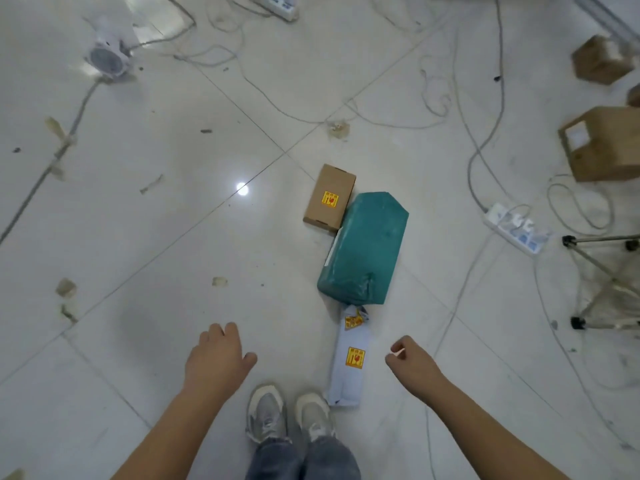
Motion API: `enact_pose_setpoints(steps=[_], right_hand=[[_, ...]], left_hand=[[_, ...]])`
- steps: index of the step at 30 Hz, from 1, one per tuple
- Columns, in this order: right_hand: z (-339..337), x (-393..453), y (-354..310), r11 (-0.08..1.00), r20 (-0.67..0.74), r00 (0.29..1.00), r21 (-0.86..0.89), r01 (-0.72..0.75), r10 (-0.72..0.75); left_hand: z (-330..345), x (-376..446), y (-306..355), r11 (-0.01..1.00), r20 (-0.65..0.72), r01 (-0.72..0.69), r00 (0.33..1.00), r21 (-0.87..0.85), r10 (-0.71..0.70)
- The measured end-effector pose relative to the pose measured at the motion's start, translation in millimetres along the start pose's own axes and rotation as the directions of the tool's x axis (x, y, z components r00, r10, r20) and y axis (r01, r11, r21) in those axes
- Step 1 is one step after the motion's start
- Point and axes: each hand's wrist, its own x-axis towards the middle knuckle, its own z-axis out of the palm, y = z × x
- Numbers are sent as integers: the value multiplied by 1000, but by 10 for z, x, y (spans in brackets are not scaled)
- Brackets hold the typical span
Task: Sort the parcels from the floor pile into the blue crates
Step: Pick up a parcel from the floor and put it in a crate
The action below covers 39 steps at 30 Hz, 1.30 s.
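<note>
Head view looks straight down at a pale tiled floor (145,209). Both bare forearms reach forward from the bottom edge, one on each side of the person's two shoes (289,417).

The left hand (216,358) hangs back-up above the floor, fingers loosely bent and pointing toward 12 o'clock, thumb spread toward 3 o'clock. It holds nothing and touches nothing.

The right hand (410,358) is turned inward, its fingers curled in toward the thumb at its 10 o'clock side. Nothing shows between them; it holds no parcel.

Three parcels lie in a line between and ahead of the hands. The white parcel (349,362), a long flat bag with two yellow stickers, lies between the hands, much nearer the right one: just off that hand's curled fingertips at 9 o'clock, not touched. Its near end sits beside the right shoe. At 12 o'clock from it, its far end touching or slightly tucked under, is the green parcel (367,247), a bulky wrapped bundle, well ahead of both hands. At that bundle's 11 o'clock, touching it, lies the brown box (330,199) with a yellow sticker on top.

At 2 o'clock from the right hand, well apart, sits a power strip (516,226) with cables trailing over the floor. Two more cardboard boxes (606,143) stand at the right edge, beyond a tripod's legs (602,268).
</note>
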Motion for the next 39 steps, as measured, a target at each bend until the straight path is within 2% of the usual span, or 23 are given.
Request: enact_pose_setpoints(steps=[5,12,18,21,25,27,30,33,35,36,39], right_hand=[[-42,446,-74,989,-38,998,137,-53,59],[-245,1342,-56,930,-57,990,354,-99,127],[-201,2126,20,863,-28,988,491,-119,152],[-116,2402,56,821,-8,992,561,-103,129],[-5,2552,55,716,32,993,691,-104,114],[13,2543,25,679,2,991,729,-91,131],[28,2400,-43,692,-62,977,715,-100,206],[24,2091,-100,618,-77,965,780,-99,251],[17,1815,-132,531,-73,964,844,-78,257],[18,1665,-152,477,-69,965,876,-63,254],[-8,1219,-226,349,-52,970,937,-35,237]], left_hand=[[87,405,565,989,47,-46,997,-140,53],[265,1247,1389,941,38,-110,991,-320,129],[620,2036,1817,832,29,-76,994,-550,109],[811,2361,1878,732,49,-24,996,-681,78],[985,2526,1918,515,78,12,991,-857,106],[1010,2467,1942,438,69,6,989,-899,128],[964,2230,1992,304,17,-29,989,-952,145],[785,1940,2046,233,70,50,994,-971,78],[631,1749,2050,133,91,86,995,-987,33],[536,1641,2042,78,80,80,997,-994,-2],[262,1299,1970,22,-15,-11,983,-1000,-182]])
